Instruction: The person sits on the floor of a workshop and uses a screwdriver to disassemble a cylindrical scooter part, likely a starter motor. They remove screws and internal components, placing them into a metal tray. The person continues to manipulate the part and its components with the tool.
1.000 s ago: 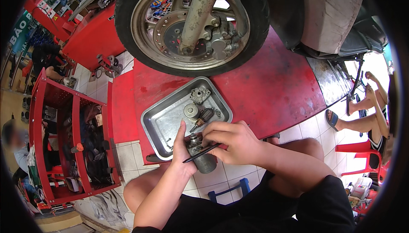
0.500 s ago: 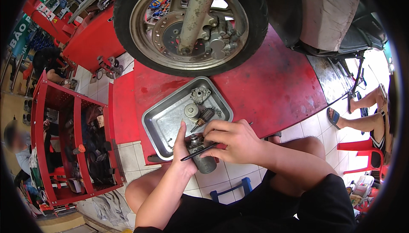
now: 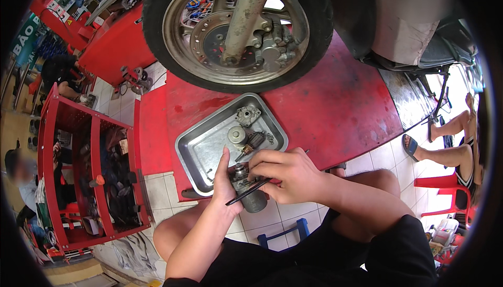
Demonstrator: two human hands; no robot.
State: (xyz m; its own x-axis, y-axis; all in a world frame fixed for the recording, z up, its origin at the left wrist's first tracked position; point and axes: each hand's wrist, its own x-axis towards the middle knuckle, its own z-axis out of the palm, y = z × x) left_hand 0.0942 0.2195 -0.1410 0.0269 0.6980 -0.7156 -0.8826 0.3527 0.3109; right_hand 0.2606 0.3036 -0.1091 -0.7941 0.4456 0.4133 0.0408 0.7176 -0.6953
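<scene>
In my left hand (image 3: 226, 187), held over the near edge of the tray, is a grey metal mechanical part (image 3: 253, 201) with a cylindrical body and a stubby fitting at its top. The thumb points up, and the fingers are mostly hidden behind the part. My right hand (image 3: 285, 174) is closed around a thin black stick-like tool (image 3: 245, 195), which slants across the front of the part; its exact kind is unclear. The right fingertips are against or close to the part. A shallow metal tray (image 3: 189, 145) holds a flanged housing (image 3: 247, 115), a round cap (image 3: 237, 136) and a dark fitting with a brass-coloured end (image 3: 253, 143).
The tray rests on a red platform (image 3: 335, 114), below a motorcycle's front wheel (image 3: 173, 74). A red shelf cart (image 3: 97, 182) stands left. A blue stool frame (image 3: 283, 233) is below my hands. At right, a person's legs (image 3: 445, 154) extend beside a red chair (image 3: 437, 182).
The black tool has shifted slightly, its lower end now a little nearer me. Both hands keep nearly the same place and grip.
</scene>
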